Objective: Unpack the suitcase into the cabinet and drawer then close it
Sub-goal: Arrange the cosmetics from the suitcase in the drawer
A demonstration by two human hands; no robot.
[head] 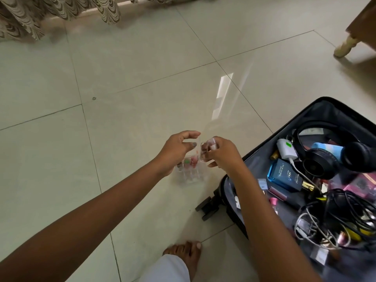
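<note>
Bare toes of one foot and a white trouser leg sit nearest on the pale glossy tiled floor. To the right lies the open black soft-lined suitcase, packed with tangled black and white cables, a blue rectangular perfume box whose lettering seems to read "SKAI" and "BELLA VITA", a white charger with a green sticker and black over-ear headphones.

Further out, left of the suitcase, a clear plastic compartment organiser stands on the floor with small pink and green-capped bottles in it. The right hand pinches a small clear plastic case between thumb and fingertips just above the organiser. The left hand hovers half-open beside it, fingers curled, gripping nothing I can make out.

Both plastic pieces look light, stiff, slippery and liable to crack; the organiser is probably best lifted by its side walls and kept level, so the bottles stay put.

Beyond, a patterned brown curtain hangs far left, and a cream turned furniture leg stands far right.
</note>
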